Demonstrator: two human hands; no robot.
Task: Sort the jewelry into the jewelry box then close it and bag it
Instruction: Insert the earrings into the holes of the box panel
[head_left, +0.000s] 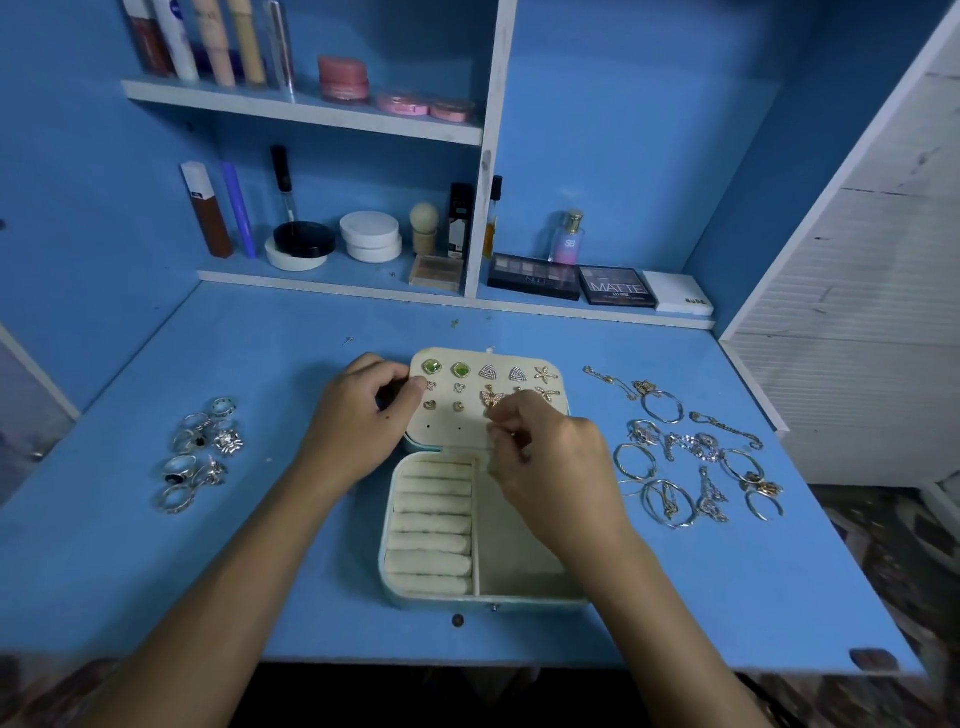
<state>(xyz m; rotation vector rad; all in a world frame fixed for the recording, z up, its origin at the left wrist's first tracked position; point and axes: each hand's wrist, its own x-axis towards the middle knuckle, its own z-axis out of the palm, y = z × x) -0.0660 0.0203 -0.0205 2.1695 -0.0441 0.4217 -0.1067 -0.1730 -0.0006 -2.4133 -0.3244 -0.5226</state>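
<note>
An open cream jewelry box lies mid-desk, its lid panel laid back and studded with several earrings, among them a butterfly earring. My left hand grips the lid's left edge, thumb and fingers curled round it. My right hand hovers over the lid's lower right, fingertips pinched together on something small that I cannot make out. Several silver rings lie in a cluster at the left. Bracelets, chains and hoops are spread at the right. The ring rolls hold nothing.
Shelves at the back carry cosmetics: bottles, compacts, eyeshadow palettes and a perfume bottle. A white slatted panel stands at the right. The desk's front edge is just beyond the box.
</note>
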